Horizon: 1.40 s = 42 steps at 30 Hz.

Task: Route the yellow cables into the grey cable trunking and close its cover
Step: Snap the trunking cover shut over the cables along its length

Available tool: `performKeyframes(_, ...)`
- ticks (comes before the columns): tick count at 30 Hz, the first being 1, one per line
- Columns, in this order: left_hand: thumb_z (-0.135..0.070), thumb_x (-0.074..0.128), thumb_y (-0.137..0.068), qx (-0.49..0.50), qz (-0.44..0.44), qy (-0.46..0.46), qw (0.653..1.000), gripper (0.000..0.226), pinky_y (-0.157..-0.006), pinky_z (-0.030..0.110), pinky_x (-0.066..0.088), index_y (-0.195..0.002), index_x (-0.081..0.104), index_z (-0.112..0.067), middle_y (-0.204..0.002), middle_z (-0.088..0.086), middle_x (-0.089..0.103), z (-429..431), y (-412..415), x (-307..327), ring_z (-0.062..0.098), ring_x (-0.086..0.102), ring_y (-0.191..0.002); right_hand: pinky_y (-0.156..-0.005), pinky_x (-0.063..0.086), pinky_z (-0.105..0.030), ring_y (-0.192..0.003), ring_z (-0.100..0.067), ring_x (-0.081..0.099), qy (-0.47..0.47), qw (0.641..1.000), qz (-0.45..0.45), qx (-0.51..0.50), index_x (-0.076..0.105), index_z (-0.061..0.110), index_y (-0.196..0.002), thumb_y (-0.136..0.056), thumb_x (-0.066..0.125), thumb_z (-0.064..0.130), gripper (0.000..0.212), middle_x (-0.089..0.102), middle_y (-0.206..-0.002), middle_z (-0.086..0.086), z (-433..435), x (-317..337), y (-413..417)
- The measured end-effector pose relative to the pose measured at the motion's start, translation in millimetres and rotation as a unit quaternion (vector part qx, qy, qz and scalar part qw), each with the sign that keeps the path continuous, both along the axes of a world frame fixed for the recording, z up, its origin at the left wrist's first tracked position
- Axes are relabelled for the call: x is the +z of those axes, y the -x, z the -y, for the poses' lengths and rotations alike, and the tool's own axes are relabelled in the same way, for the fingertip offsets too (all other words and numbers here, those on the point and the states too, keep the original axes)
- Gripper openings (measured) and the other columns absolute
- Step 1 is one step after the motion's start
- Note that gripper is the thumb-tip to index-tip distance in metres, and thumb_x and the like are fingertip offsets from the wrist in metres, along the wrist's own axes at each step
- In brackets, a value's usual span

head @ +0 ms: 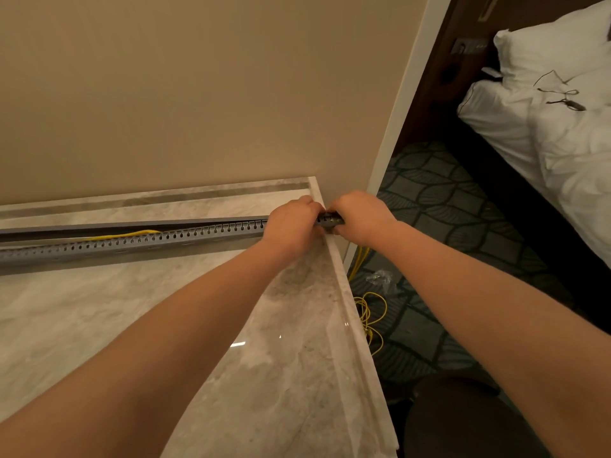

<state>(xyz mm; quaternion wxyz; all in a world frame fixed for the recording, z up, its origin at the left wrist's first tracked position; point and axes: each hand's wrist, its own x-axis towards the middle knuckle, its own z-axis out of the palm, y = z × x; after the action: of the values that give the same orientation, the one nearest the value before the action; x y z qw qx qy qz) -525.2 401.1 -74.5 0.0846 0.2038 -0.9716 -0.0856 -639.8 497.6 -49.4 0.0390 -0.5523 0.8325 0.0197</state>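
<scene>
Both my hands grip the right end of one long grey slotted plastic cable trunking on the pale marble countertop.

My left hand is curled around the trunking from the near side; my right hand clamps the very tip at the counter's 1 o'clock corner, the two hands almost touching. The trunking runs out toward 9 o'clock along the beige wall, its channel open on top. One stretch of thin yellow cable shows inside it. More yellow cable lies in one loose coil on the patterned dark carpet at 3 o'clock; I cannot count the strands. One white-sheeted bed sits beyond.
</scene>
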Motion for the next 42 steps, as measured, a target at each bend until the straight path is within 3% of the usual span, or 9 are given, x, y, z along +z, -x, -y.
performKeyframes(11, -0.027, 0.058, -0.090, -0.020, -0.010, 0.042, 0.999, 0.031, -0.075, 0.041, 0.050, -0.119, 0.061, -0.015, -0.113, 0.006, 0.060, -3.3, -6.6, -0.3, 0.027, 0.059, -0.100, -0.054, 0.037, -0.030, -0.063, -0.023, 0.049, 0.016, 0.997, -0.076, -0.002, 0.071, 0.018, -0.087, -0.083, 0.064, 0.025, 0.010, 0.052, -0.067, 0.000, -2.5, 4.4, -9.5)
performKeyframes(16, -0.027, 0.061, -0.089, -0.016, -0.031, 0.036, 0.999, 0.030, -0.071, 0.038, 0.049, -0.117, 0.066, -0.020, -0.109, 0.003, 0.064, -4.4, -10.0, 1.1, 0.026, 0.062, -0.098, -0.054, 0.037, -0.029, -0.070, -0.027, 0.060, 0.044, 0.994, -0.097, 0.002, 0.069, 0.018, -0.088, -0.084, 0.063, 0.024, 0.009, 0.063, -0.075, -0.004, -6.0, 0.1, -13.0)
performKeyframes(20, -0.029, 0.063, -0.088, -0.003, -0.028, 0.036, 0.999, 0.030, -0.069, 0.036, 0.047, -0.117, 0.066, -0.021, -0.109, 0.001, 0.064, -7.5, -11.3, 3.7, 0.025, 0.062, -0.097, -0.054, 0.037, -0.030, -0.065, -0.024, 0.053, 0.041, 0.994, -0.099, -0.004, 0.066, 0.018, -0.085, -0.083, 0.065, 0.024, 0.006, 0.057, -0.071, -0.003, -5.2, 1.8, -15.1)
performKeyframes(23, -0.030, 0.065, -0.088, 0.004, -0.025, 0.042, 0.999, 0.027, -0.067, 0.036, 0.046, -0.113, 0.065, -0.021, -0.108, 0.001, 0.062, -12.4, -14.4, 3.5, 0.024, 0.062, -0.097, -0.053, 0.037, -0.030, -0.064, -0.024, 0.054, 0.048, 0.994, -0.098, -0.016, 0.057, 0.018, -0.079, -0.083, 0.065, 0.021, 0.009, 0.064, -0.076, -0.004, -7.9, -0.8, -18.1)
performKeyframes(30, -0.022, 0.065, -0.087, -0.032, -0.026, -0.008, 0.999, 0.030, -0.074, 0.037, 0.052, -0.116, 0.064, -0.023, -0.115, -0.001, 0.063, -17.5, -31.0, 4.8, 0.024, 0.064, -0.097, -0.059, 0.040, -0.033, -0.071, -0.023, 0.050, -0.009, 0.998, -0.041, -0.051, 0.044, 0.020, -0.081, -0.080, 0.067, 0.017, 0.023, 0.049, -0.076, 0.000, -13.2, 10.0, -24.6)
performKeyframes(37, -0.025, 0.061, -0.089, 0.008, 0.007, 0.010, 1.000, 0.033, -0.073, 0.036, 0.054, -0.121, 0.059, -0.030, -0.112, -0.004, 0.064, -9.7, -56.9, 6.6, 0.022, 0.064, -0.095, -0.066, 0.043, -0.034, -0.081, -0.023, 0.053, -0.023, 0.996, 0.027, -0.082, 0.055, 0.020, -0.090, -0.078, 0.064, 0.014, 0.016, 0.060, -0.094, -0.003, -5.8, 17.1, -43.7)
performKeyframes(42, -0.032, 0.061, -0.090, 0.060, 0.031, 0.022, 0.997, 0.044, -0.080, 0.035, 0.052, -0.133, 0.053, -0.028, -0.123, -0.002, 0.062, 6.7, -82.6, 12.3, 0.022, 0.062, -0.107, -0.070, 0.046, -0.033, -0.094, -0.023, 0.058, -0.001, 0.995, 0.079, -0.054, 0.055, 0.024, -0.110, -0.081, 0.064, 0.020, 0.031, 0.062, -0.106, -0.001, 14.8, 11.1, -64.3)
